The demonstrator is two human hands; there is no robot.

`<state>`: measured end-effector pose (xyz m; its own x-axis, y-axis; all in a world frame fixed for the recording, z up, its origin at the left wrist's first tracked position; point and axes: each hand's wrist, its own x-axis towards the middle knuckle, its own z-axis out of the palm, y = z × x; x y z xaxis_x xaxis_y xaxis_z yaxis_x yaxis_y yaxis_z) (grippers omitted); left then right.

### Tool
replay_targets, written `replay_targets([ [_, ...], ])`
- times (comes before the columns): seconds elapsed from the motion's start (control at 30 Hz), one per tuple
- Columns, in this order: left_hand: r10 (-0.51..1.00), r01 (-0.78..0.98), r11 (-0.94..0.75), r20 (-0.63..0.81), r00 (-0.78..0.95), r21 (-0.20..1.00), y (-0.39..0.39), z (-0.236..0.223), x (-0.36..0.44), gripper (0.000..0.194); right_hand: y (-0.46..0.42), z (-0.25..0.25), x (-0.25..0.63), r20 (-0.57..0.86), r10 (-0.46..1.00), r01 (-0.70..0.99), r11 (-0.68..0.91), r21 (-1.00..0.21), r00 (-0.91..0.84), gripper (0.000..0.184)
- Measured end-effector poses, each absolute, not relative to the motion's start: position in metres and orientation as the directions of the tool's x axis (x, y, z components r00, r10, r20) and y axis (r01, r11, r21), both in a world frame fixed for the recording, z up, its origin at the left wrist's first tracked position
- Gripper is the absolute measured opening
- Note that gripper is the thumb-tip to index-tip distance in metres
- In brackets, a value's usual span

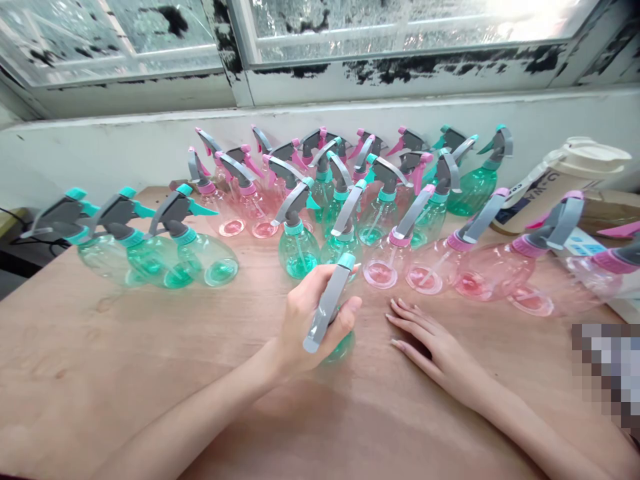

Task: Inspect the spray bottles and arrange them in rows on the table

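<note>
My left hand is wrapped round a teal spray bottle that stands on the wooden table. Its grey trigger head sticks out above my fingers. My right hand lies flat on the table just right of that bottle, fingers stretched out and holding nothing. Right behind both hands stands a crowd of several spray bottles, teal ones and pink ones.
Three teal bottles stand at the left of the table, pink ones run off to the right. A cream lidded jug and a box sit far right. A white wall ledge and window close the back.
</note>
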<state>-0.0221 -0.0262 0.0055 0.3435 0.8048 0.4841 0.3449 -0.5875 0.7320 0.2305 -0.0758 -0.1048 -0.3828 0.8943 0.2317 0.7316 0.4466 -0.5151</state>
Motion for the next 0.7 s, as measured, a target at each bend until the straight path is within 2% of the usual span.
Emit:
replay_targets([
  [0.57, 0.83, 0.373, -0.552, 0.448, 0.333, 0.746, -0.0282, 0.0075, -0.022, 0.027, -0.0748, -0.106, 0.2311, 0.23, 0.887, 0.74, 0.462, -0.49, -0.401, 0.043],
  [0.7, 0.786, 0.362, -0.614, 0.504, 0.358, 0.702, -0.0249, 0.0078, -0.0216, 0.018, -0.0747, -0.1075, 0.2315, 0.231, 0.883, 0.743, 0.468, -0.478, -0.408, 0.043],
])
